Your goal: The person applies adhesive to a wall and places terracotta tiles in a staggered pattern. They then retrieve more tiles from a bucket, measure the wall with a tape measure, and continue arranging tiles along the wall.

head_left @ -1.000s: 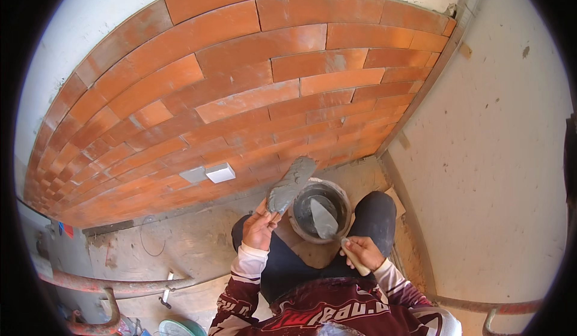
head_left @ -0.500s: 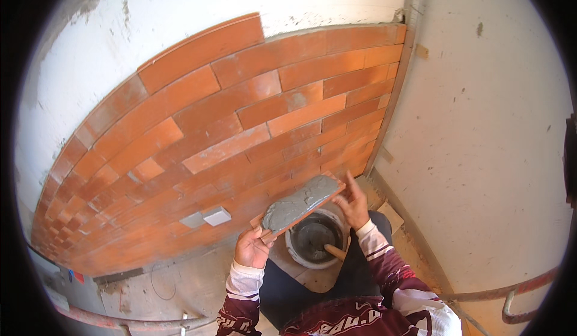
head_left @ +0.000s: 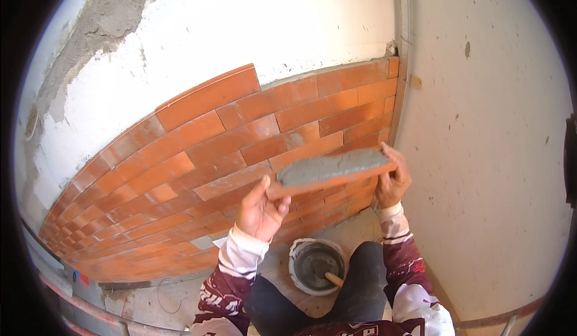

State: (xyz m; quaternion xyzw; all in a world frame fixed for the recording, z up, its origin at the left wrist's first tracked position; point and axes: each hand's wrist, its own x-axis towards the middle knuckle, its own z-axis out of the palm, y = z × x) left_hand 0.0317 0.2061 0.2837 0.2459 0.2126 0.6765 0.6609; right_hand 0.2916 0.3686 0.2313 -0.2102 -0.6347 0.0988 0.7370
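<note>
Between my two hands I hold up a long orange brick tile [head_left: 336,184], its upper face covered by a thick layer of wet grey mortar [head_left: 333,165]. My left hand [head_left: 259,210] grips the left end, thumb above and fingers beneath. At the other end my right hand [head_left: 394,177] has its fingers closed round the tile. Behind it rises a wall faced with orange tiles in staggered rows [head_left: 234,132]. A single tile [head_left: 207,96] sits on top of the upper row, left of centre.
Below, between my knees, stands a bucket [head_left: 294,270] of grey mortar with a wooden handle [head_left: 333,279] sticking out. Bare white wall [head_left: 288,24] continues above the tiles. A pale side wall [head_left: 487,156] closes the right. Red metal rails [head_left: 90,312] run along the lower left.
Both hands have lifted the tile up and to the right, away from the bucket. My right hand, loosely spread before, now grips its end. The view has tilted upward.
</note>
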